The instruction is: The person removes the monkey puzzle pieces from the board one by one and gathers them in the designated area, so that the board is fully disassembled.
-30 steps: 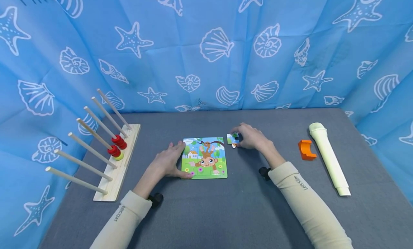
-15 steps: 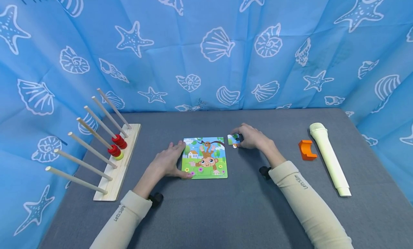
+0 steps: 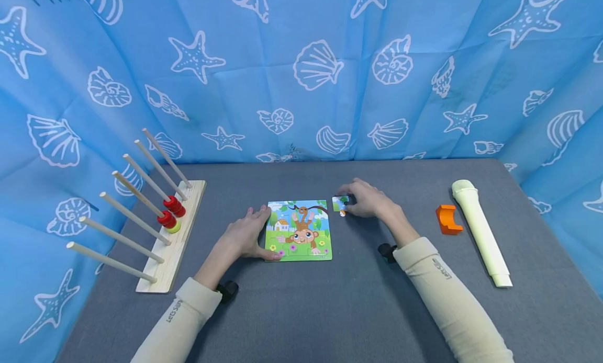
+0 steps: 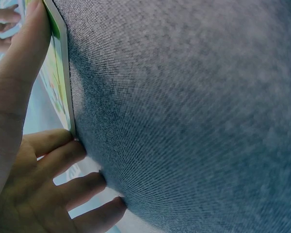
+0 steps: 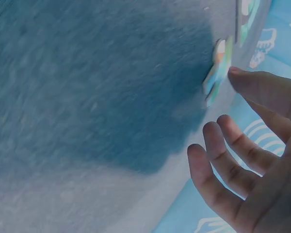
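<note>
A square jigsaw puzzle [image 3: 299,230] with a monkey picture lies flat on the table. My left hand [image 3: 245,235] spans its left edge, thumb on the near left corner and index finger touching the far left corner; the left wrist view shows the other fingers [image 4: 89,187] spread on the cloth. To the puzzle's right lies a loose jigsaw piece [image 3: 339,204], apart from it. My right hand [image 3: 367,200] is bent over this piece, partly hiding it. In the right wrist view, the thumb tip is right at the piece [image 5: 218,70], and the other fingers [image 5: 228,155] stay loosely extended.
On the left stands a wooden peg rack [image 3: 171,237] with tall slanting pegs and several red and yellow-green rings [image 3: 167,220]. On the right lie an orange curved block [image 3: 447,219] and a cream microphone-shaped stick [image 3: 481,232]. A blue shell-print curtain [image 3: 320,117] hangs behind the table.
My right fingers have shifted very slightly at the loose jigsaw piece, which stays beside the puzzle. The left hand and the puzzle have not moved.
</note>
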Demonstrator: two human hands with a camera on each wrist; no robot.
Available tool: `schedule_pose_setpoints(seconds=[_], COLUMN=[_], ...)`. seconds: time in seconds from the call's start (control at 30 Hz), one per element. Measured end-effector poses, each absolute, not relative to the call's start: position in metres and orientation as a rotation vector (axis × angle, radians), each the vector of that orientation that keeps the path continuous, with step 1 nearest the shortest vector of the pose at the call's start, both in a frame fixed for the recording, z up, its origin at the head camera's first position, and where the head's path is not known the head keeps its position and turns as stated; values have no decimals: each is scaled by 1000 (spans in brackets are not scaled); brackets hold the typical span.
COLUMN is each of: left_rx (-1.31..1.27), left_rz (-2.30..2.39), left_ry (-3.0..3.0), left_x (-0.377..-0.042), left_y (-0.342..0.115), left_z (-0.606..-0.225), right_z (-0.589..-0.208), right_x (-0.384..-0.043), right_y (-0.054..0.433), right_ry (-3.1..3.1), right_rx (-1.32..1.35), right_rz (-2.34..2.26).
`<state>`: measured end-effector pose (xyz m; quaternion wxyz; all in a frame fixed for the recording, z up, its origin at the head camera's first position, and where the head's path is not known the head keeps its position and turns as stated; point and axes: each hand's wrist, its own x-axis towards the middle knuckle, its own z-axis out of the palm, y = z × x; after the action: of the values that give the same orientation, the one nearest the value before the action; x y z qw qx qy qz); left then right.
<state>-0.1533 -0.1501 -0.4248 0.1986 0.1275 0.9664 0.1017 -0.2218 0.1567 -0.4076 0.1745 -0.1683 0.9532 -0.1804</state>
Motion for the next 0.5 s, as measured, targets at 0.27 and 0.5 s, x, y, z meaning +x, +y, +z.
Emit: schedule_pose_setpoints(seconds=[0.27,0.5], left_rx=[358,350], left_rz=[280,293], left_ry=[2705,2703], left_x=[-154,-153], left_y=[-150,-150], left_z=[-426,-427], right_z=[-400,-397], right_x=[-213,-205], right_y=[138,116], right_ry=[2733,2724], right_rx=[-545,-610], right_rz=[-604,-645])
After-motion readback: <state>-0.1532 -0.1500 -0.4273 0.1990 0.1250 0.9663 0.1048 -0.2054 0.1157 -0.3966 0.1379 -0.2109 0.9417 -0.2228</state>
